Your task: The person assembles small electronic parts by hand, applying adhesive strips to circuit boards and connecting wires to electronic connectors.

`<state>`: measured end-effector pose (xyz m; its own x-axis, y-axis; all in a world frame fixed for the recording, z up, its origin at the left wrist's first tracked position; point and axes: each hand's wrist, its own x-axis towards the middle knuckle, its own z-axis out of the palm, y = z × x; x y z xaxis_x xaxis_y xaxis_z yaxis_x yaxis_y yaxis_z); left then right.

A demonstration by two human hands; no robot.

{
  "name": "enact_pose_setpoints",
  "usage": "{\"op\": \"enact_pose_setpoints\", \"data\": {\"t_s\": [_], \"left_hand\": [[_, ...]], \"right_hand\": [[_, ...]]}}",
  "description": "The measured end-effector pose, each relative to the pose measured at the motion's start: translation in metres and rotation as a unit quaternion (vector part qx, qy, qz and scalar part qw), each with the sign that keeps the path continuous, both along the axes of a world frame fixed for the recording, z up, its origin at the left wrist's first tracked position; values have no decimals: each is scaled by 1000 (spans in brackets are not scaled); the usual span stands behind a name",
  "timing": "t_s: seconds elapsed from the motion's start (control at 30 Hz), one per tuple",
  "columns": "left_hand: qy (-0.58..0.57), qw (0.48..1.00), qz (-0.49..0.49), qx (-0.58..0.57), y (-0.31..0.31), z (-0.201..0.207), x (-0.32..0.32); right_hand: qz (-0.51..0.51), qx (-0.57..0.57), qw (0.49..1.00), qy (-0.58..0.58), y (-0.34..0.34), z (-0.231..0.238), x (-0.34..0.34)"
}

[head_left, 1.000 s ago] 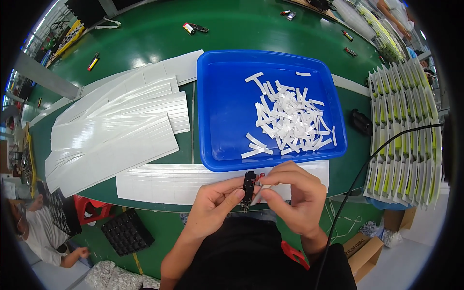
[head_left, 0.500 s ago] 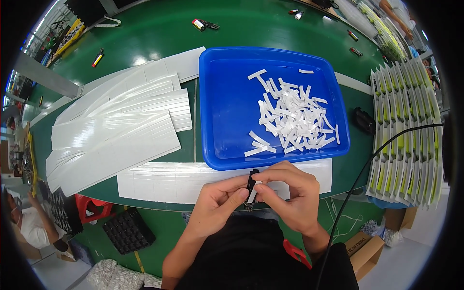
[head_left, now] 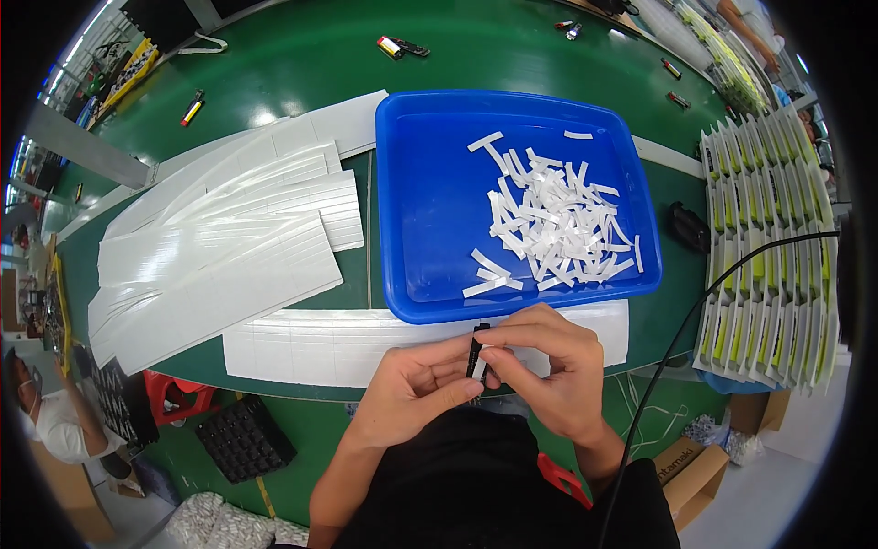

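Note:
My left hand pinches a narrow black part, perhaps a small circuit board, upright between thumb and fingers. My right hand has thumb and forefinger closed on a small white strip, which lies along the black part's right side. Fingertips hide much of both pieces. Just beyond my hands stands a blue tray, with a loose heap of white strips in its right half. Under my hands and the tray's near edge lies a white scored sheet.
Overlapping white sheets cover the table's left. At right stand a stacked rack of white and yellow-green pieces and a black cable. Beyond, a green surface carries several small battery-like assemblies. A person works at far left.
My left thumb has slid down the black part, and the part has turned slightly. My right hand stays close against it. The small assemblies on the far green surface have shifted right.

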<state>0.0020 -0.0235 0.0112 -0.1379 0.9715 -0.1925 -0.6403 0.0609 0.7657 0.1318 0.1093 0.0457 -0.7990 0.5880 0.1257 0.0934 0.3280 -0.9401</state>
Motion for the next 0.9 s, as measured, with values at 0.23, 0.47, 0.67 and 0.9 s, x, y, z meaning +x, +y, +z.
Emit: {"op": "enact_pose_setpoints", "data": {"t_s": [0.23, 0.47, 0.67, 0.9], "left_hand": [[31, 999, -12, -21, -1, -1, 2], [41, 999, -22, -24, 0, 1, 1], [45, 998, -12, -39, 1, 4, 3], [61, 997, 5, -45, 1, 7, 5]], "right_hand": [[11, 63, 998, -10, 0, 3, 0], [-30, -36, 999, -13, -3, 6, -1], [-21, -31, 999, -11, 0, 2, -2], [-18, -54, 997, -52, 2, -1, 0]]}}
